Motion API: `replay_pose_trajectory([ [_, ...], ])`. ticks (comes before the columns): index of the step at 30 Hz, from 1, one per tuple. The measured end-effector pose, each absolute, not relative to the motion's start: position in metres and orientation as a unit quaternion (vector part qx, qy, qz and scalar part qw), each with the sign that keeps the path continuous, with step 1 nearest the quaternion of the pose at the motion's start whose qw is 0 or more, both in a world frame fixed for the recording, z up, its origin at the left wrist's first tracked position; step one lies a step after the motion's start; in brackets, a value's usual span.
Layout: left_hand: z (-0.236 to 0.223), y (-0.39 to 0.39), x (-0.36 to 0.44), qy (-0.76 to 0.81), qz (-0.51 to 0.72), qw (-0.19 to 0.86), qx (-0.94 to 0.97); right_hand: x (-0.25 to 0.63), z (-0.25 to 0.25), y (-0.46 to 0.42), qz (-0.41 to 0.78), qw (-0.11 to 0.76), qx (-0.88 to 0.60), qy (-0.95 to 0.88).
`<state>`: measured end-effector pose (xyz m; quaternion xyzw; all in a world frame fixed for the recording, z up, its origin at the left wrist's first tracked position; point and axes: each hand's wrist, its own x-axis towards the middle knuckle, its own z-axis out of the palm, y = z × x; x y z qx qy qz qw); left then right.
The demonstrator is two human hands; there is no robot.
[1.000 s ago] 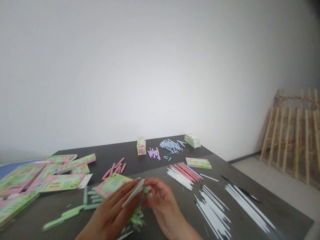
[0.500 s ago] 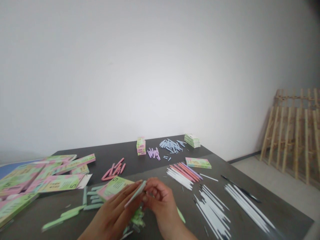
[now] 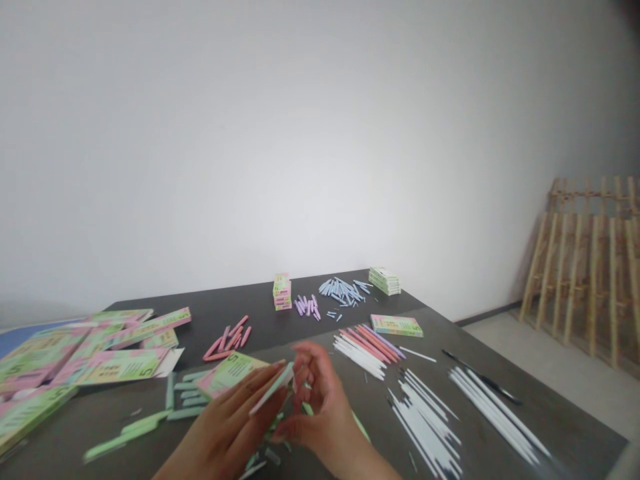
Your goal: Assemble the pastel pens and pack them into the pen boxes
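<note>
My left hand [image 3: 235,417] is closed over a pink-and-green printed box [image 3: 233,371] marked 5, tilted above the table. A pale flap [image 3: 273,390] stands out by its fingertips, apparently the box's end. Just right of it, my right hand [image 3: 325,413] has its fingers curved and its thumb apart, leaving a gap. Green shows through that gap, and a light-green strip [image 3: 361,425] shows past the wrist; I cannot tell whether the hand touches either. Small clear and green pieces [image 3: 273,456] lie below, mostly hidden by the hands.
Printed boxes [image 3: 50,357] pile up at the left. Green barrels [image 3: 125,435], pink barrels [image 3: 233,339], purple pieces [image 3: 307,307] and blue pieces [image 3: 343,291] lie in groups. White refill-like sticks [image 3: 425,427] spread at the right, beside a black pen-like stick [image 3: 483,377]. Box stacks [image 3: 385,281] stand behind.
My right hand's fingers have parted from a pinch beside the flap and its thumb has dropped. The left hand and box have shifted slightly right. More of the light-green strip shows by the right wrist.
</note>
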<state>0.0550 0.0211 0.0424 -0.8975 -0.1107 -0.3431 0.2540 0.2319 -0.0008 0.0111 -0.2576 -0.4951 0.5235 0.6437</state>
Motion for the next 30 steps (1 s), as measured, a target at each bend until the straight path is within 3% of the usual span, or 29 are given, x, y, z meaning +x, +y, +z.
replay_pose_trajectory([
  [9,0.042,0.016,0.057,-0.16,-0.325,0.223,-0.905,0.218,-0.01,0.01,0.533,0.649,-0.303,-0.45],
  [15,0.039,0.019,0.057,-0.121,-0.357,0.231,-0.897,0.233,0.007,0.005,0.608,0.603,-0.224,-0.465],
  [30,0.023,0.022,0.051,-0.146,-0.348,0.198,-0.905,0.238,0.016,0.003,0.699,0.585,-0.132,-0.39],
])
